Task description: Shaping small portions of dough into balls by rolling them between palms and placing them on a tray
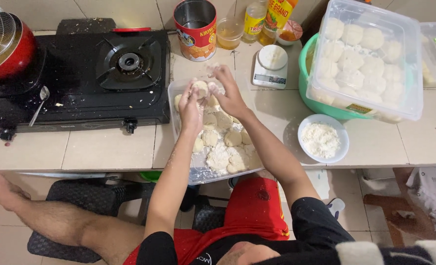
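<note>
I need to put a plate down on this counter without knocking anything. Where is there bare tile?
Bare tile lies in front of the gas stove, left of the dough tray, and right of the white flour bowl, below the clear lidded tub. The back row by the tin, bottles and scale is crowded.

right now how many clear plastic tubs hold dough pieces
2: the open clear plastic tub under both hands at the counter edge, and the lidded clear plastic tub resting on the green bowl at right. A third, far right, is unclear.
</note>
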